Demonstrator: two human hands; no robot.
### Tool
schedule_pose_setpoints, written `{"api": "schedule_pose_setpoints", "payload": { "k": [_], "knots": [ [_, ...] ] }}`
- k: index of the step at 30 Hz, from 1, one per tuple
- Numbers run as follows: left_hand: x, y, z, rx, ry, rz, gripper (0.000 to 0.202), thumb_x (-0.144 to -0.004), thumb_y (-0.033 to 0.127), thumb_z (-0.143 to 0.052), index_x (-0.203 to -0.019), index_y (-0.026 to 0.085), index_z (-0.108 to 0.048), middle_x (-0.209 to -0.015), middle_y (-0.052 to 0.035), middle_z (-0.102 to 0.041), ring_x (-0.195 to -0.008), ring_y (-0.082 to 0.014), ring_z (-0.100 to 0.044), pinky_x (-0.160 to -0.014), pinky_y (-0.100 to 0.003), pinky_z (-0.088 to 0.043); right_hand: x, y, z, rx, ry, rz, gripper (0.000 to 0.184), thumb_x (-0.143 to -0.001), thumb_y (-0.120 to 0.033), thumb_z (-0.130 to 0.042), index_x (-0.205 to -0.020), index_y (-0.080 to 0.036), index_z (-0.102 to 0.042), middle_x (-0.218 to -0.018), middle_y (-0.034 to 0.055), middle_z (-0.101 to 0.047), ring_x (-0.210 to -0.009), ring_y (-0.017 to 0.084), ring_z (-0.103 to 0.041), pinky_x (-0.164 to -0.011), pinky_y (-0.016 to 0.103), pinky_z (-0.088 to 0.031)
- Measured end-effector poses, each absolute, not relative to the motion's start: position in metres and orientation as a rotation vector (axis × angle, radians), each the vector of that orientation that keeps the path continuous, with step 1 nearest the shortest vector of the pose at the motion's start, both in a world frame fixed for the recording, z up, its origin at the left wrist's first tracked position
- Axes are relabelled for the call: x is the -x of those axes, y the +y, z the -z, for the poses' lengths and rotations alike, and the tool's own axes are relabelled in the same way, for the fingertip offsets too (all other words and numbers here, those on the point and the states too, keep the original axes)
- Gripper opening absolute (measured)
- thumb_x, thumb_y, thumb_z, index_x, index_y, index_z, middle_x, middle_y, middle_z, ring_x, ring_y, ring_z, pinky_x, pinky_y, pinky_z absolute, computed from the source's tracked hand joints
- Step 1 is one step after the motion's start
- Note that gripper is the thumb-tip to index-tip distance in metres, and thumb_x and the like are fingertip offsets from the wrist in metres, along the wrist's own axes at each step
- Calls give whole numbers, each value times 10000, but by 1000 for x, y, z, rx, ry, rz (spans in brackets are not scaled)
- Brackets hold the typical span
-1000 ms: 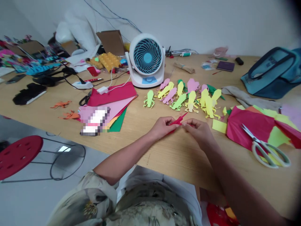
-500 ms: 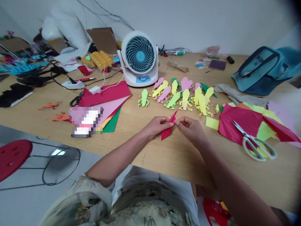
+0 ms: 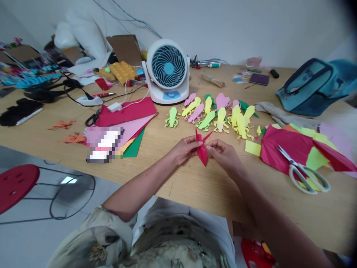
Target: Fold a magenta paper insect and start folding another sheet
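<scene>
A folded red paper piece (image 3: 202, 150) hangs point-down between my two hands, just above the wooden table (image 3: 206, 186). My left hand (image 3: 184, 149) pinches its left side with closed fingers. From the right, my right hand (image 3: 224, 154) pinches the other side. Beyond my hands lies a cluster of folded paper insects (image 3: 217, 115) in yellow, green and pink.
White-handled scissors (image 3: 304, 172) lie on loose coloured paper scraps (image 3: 295, 143) at the right. A stack of coloured sheets (image 3: 125, 124) lies at the left, a small fan (image 3: 168, 70) behind it. A blue bag (image 3: 312, 87) sits far right, a red stool (image 3: 15, 186) beside the table.
The red piece has turned from lying slanted across my fingers to hanging upright with its point down. Both hands kept their pinch and lifted slightly.
</scene>
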State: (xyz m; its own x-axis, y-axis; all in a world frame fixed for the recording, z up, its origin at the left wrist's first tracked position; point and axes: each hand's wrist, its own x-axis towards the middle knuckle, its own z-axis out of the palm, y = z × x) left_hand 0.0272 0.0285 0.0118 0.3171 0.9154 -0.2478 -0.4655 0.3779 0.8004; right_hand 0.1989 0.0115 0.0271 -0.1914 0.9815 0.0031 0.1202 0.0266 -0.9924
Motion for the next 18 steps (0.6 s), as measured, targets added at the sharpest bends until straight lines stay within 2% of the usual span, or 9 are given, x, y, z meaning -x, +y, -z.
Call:
{"api": "schedule_pose_setpoints", "payload": {
  "k": [3, 7, 14, 18],
  "knots": [
    [-28, 28, -13, -681, 763, -1020, 394, -567, 260, -928, -843, 129, -680, -785, -1, -698, -697, -76, -624, -728, -215, -479, -194, 10, -20, 1191, -1465, -1313, 388, -712, -562, -750, -801, -202, -635, -724, 43, -700, -616, 155, -617, -558, 265, -488],
    [-29, 26, -14, -770, 807, -998, 433, -572, 337, -927, -864, 137, -677, -767, 12, -679, -637, -68, -593, -633, -198, -444, -194, 10, -11, 1212, -1474, -1282, 331, -755, -525, -713, -763, -209, -613, -654, 16, -668, -561, 140, -590, -522, 248, -445],
    [-27, 27, -19, -922, 851, -1085, 373, -615, 335, -888, -788, 135, -625, -709, 27, -637, -610, -60, -552, -612, -201, -398, -194, 9, -9, 1226, -1560, -1234, 277, -767, -478, -700, -742, -216, -611, -616, -3, -634, -538, 133, -546, -515, 243, -409],
    [-25, 27, -21, -882, 840, -1009, 385, -602, 326, -887, -759, 148, -583, -641, 57, -589, -558, -49, -516, -585, -191, -390, -193, 6, -12, 1200, -1575, -1259, 250, -787, -452, -678, -817, -205, -659, -629, 2, -646, -538, 131, -539, -508, 242, -399]
  ]
}}
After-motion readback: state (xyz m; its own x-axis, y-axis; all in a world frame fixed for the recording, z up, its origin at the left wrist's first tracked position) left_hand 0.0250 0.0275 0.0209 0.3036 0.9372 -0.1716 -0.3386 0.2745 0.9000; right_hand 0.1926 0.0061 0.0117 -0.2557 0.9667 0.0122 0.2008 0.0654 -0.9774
